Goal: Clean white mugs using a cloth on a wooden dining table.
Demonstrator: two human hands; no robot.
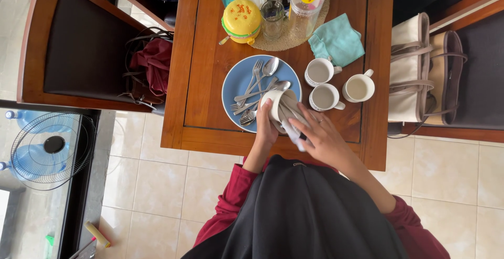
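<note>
— Taking the round blue plate (236, 83) on the brown wooden table (202, 112) as the marker, what are the hands doing?

— The left hand (265, 125) is at the plate's near right edge, fingers curled round the side of a white ceramic mug (274, 103) that lies tilted on that edge, its mouth turned to the right. The right hand (321, 138) is just to the right of the plate, fingers half closed on a pale cloth or wipe (292, 124) that runs into the mug's mouth. How tightly it pinches the cloth I cannot tell.

— How many mugs in all?

— Four. The held one, plus three standing white ceramic mugs (324, 97) just right of the plate, close together, each upright.

— And the cutlery?

— A loose pile of metal spoons and forks (255, 88) lies on the plate, left of the held mug. At least two forks and two spoons show; they overlap, so an exact count is not possible.

— Beyond the plate?

— One folded teal cloth (336, 39) lies up and to the right. On a woven round mat (289, 35) beyond it stand one yellow lidded tub (241, 20), one clear drinking glass (272, 18) and one clear plastic jar with a yellow sticker (305, 8).

— And off the table?

— One cream handbag (412, 70) rests on the chair far to the right of the plate.
</note>
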